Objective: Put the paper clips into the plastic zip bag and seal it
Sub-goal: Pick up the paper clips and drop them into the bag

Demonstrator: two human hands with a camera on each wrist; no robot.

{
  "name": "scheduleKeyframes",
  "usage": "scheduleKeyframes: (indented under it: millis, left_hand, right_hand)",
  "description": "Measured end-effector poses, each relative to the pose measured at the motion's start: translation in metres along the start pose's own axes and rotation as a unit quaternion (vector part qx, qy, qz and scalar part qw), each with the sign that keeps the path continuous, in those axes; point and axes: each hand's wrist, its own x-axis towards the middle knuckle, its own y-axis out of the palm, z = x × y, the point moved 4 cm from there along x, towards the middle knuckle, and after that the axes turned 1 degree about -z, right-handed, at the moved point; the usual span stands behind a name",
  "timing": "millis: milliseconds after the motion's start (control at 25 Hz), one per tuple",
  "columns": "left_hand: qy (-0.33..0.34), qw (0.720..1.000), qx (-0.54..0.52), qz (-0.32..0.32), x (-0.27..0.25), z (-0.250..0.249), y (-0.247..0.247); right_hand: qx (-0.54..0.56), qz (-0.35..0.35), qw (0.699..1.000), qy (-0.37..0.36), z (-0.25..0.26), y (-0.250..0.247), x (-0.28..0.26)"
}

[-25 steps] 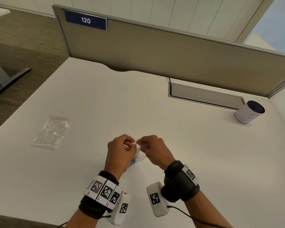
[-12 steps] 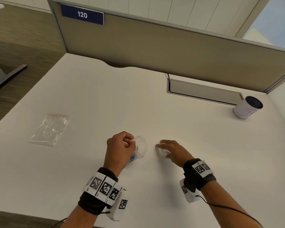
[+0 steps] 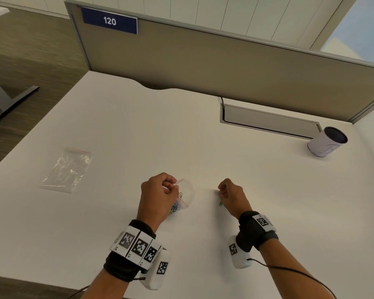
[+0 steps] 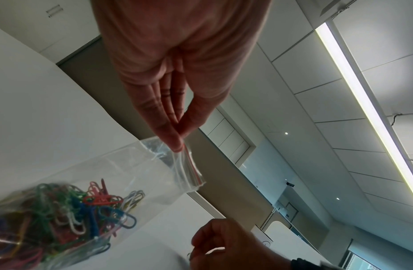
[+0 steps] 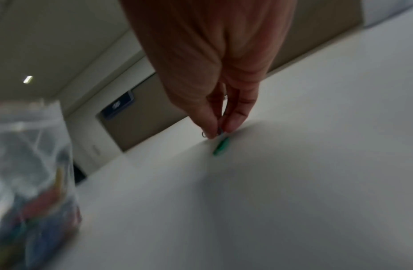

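Fingers point(image 4: 175, 142) on clip-filled zip bag point(image 4: 122, 175)

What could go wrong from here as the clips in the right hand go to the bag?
1. The left hand pinches the zip bag only at one spot on its rim, so the mouth may sag or narrow.
2. The right hand pinches more than one clip; the green paper clip dangles below the fingertips and might drop on the desk.
3. The bag is already quite full of paper clips; tilting it could spill some.

zip bag point(image 5: 32, 164): blurred in right wrist view, cut by left edge
green paper clip point(image 5: 220, 146): smeared; second clip partly hidden by fingers point(image 5: 210, 118)
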Motion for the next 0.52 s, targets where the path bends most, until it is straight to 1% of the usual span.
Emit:
scheduleKeyframes:
  millis: [80, 120, 200, 320, 360, 520]
  left_hand:
    - [-0.002, 1.000, -0.001, -0.001, 0.001, 0.000, 0.000]
    - [-0.004, 1.000, 0.000, -0.004, 0.001, 0.001, 0.000]
    - [-0.002, 1.000, 0.002, -0.004, 0.002, 0.001, 0.001]
    - [0.002, 1.000, -0.007, 0.001, 0.002, 0.000, 0.004]
    - [0.001, 1.000, -0.008, 0.002, 0.002, -0.001, 0.004]
    - [0.002, 1.000, -0.009, 0.004, 0.001, -0.001, 0.005]
  right_hand:
    - [0.063, -0.061, 0.995, 0.051, -0.006, -0.014, 0.000]
    - [0.080, -0.075, 0.992, 0.066, -0.008, -0.018, -0.001]
    - [0.081, -0.063, 0.991, 0.080, -0.008, -0.018, -0.006]
    - [0.036, -0.015, 0.994, 0.100, -0.006, -0.005, -0.011]
    - [0.029, -0.009, 0.993, 0.112, -0.006, -0.001, -0.011]
    - [-0.004, -0.025, 0.989, 0.147, -0.003, 0.007, -0.009]
